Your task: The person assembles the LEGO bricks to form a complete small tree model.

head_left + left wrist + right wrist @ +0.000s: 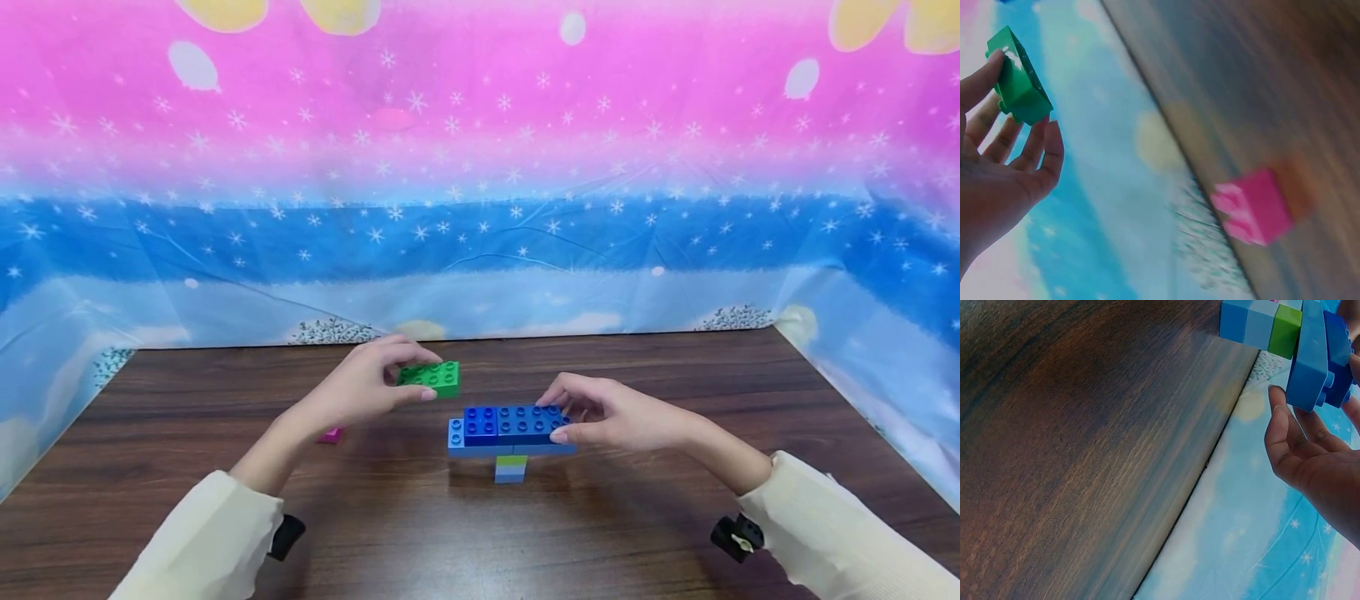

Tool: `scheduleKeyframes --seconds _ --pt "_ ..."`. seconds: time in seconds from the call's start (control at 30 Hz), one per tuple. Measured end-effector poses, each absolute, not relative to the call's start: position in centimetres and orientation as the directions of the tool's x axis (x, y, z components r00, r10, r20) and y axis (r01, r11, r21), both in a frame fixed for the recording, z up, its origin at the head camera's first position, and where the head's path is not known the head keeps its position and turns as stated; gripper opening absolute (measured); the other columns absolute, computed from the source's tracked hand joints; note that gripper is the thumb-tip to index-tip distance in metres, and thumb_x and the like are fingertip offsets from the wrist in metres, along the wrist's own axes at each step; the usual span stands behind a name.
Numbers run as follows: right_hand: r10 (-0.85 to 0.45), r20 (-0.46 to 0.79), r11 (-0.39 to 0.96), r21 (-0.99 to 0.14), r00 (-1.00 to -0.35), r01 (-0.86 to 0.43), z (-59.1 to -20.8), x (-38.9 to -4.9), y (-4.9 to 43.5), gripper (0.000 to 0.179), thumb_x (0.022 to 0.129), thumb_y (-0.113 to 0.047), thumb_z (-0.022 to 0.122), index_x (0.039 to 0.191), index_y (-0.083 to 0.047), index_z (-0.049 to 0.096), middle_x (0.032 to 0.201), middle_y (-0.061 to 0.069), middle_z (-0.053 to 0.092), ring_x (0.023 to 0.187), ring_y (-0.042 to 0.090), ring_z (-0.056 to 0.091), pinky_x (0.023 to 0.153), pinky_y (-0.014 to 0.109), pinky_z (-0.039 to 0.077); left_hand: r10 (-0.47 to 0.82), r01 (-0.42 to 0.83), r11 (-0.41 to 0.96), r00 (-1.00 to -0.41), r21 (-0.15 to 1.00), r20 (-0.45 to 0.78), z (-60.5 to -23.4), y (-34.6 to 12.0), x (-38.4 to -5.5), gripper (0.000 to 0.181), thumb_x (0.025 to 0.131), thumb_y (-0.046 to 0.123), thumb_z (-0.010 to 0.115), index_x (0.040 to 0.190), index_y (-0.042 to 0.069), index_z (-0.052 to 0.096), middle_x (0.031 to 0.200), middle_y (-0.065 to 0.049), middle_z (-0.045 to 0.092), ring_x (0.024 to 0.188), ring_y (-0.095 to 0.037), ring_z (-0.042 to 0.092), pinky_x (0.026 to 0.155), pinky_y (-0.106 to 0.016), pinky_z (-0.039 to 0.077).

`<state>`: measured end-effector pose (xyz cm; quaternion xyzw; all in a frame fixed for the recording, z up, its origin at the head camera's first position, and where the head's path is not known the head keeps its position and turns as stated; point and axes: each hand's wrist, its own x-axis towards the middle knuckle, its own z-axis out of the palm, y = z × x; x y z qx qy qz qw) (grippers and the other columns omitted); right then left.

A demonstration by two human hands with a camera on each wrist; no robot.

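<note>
My left hand (378,375) pinches a green brick (442,379) between thumb and fingers, held above the table to the left of a built block structure. The left wrist view also shows that green brick (1022,81), its studs facing the fingers. The structure has a narrow stem with a lime green block (1285,331) over light blue ones. A light blue bar lies across the stem, bearing a small dark blue brick (480,425) and a longer blue brick (525,423). Thumb and fingers of my right hand (626,412) hold the longer brick's right end, front and back.
A pink brick (1260,206) rests on the brown wooden table (622,542), partly hidden behind the left forearm in the head view. Behind the table hangs a pink and blue snowflake cloth (480,233), which also covers the sides.
</note>
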<state>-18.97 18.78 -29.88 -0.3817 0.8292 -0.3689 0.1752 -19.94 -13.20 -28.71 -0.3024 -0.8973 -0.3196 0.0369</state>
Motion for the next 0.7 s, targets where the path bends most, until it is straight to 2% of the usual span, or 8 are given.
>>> scheduleKeyframes --seconds 0.17,0.33,0.57,0.7 --pt "-0.764 -0.011 0.432 -0.751 -0.645 -0.499 -30.0 -19.0 18.8 0.028 0.092 -0.021 0.057 0.117 -0.011 0.049 0.103 0.003 0.059 0.092 0.018 0.057 0.073 0.032 0.049 0.565 0.619 0.548 -0.770 0.562 0.297 -27.5 -11.2 -18.5 0.033 0.078 0.017 0.073 0.109 0.010 0.064 0.102 -0.002 0.057 0.066 -0.014 0.046 0.059 -0.026 0.043" --pt "-0.762 -0.020 0.434 -0.757 -0.647 -0.488 -29.9 -19.1 18.8 0.028 0.092 -0.021 0.057 0.117 -0.011 0.049 0.103 0.004 0.059 0.092 0.019 0.057 0.073 0.032 0.049 0.604 0.651 0.496 -0.734 0.575 0.310 -27.3 -9.5 -17.6 0.032 0.081 0.020 0.071 0.110 0.010 0.064 0.100 0.002 0.058 0.074 -0.011 0.048 0.062 -0.026 0.045" --pt "-0.770 -0.015 0.429 -0.752 -0.638 -0.500 -29.8 -19.1 18.8 0.027 0.092 -0.021 0.056 0.116 -0.012 0.049 0.103 0.004 0.059 0.091 0.019 0.057 0.073 0.032 0.049 0.597 0.634 0.484 -0.743 0.603 0.302 -27.6 -7.4 -16.7 0.031 0.083 0.021 0.069 0.111 0.009 0.063 0.100 0.000 0.059 0.077 -0.011 0.049 0.062 -0.025 0.046" --pt "-0.770 -0.014 0.430 -0.750 -0.638 -0.502 -29.8 -19.1 18.8 0.027 0.092 -0.021 0.056 0.116 -0.012 0.048 0.104 0.004 0.059 0.092 0.018 0.057 0.073 0.032 0.049 0.580 0.630 0.502 -0.754 0.593 0.309 -27.9 -6.6 -16.4 0.031 0.082 0.020 0.070 0.109 0.007 0.063 0.101 -0.001 0.059 0.084 -0.013 0.052 0.069 -0.030 0.047"
